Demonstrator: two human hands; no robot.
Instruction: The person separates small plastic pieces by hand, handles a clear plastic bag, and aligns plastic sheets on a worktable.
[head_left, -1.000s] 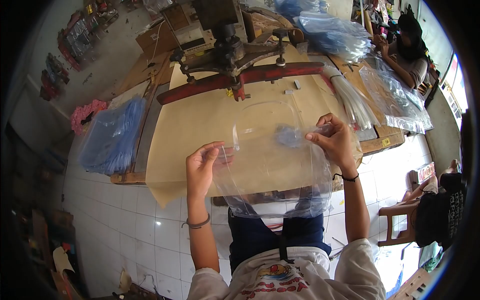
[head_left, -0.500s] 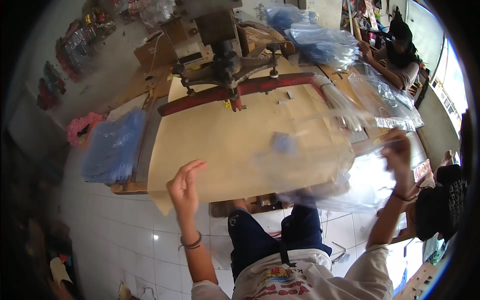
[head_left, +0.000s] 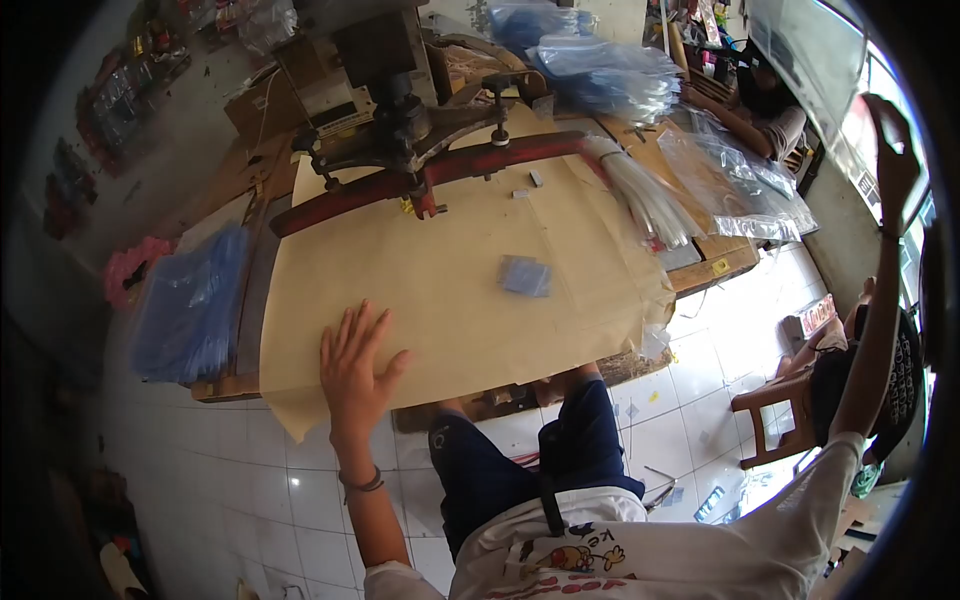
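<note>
My left hand (head_left: pixel 357 368) lies with fingers spread over the front left part of the tan sheet (head_left: pixel 440 290), holding nothing. Far up at the right, my right hand (head_left: pixel 893 150) is raised at the end of an outstretched arm, its fingers closed on a clear plastic bag (head_left: pixel 815 65) that hangs beside it. Small bluish clear squares (head_left: pixel 525 276) rest on the sheet. Two small grey pieces (head_left: pixel 536 180) lie farther back, near the red bar (head_left: pixel 500 155) of the press.
Blue plastic sheets (head_left: pixel 195 305) are stacked at the left. Clear strips (head_left: pixel 650 195) and clear bags (head_left: pixel 745 185) lie at the right, with a bag pile (head_left: pixel 605 75) behind. A co-worker (head_left: pixel 765 110) sits back right; another person sits near a brown chair (head_left: pixel 785 410).
My right hand has swung up and far right with the clear bag, away from the table. My left hand has let go of the bag and now has its fingers spread above the sheet.
</note>
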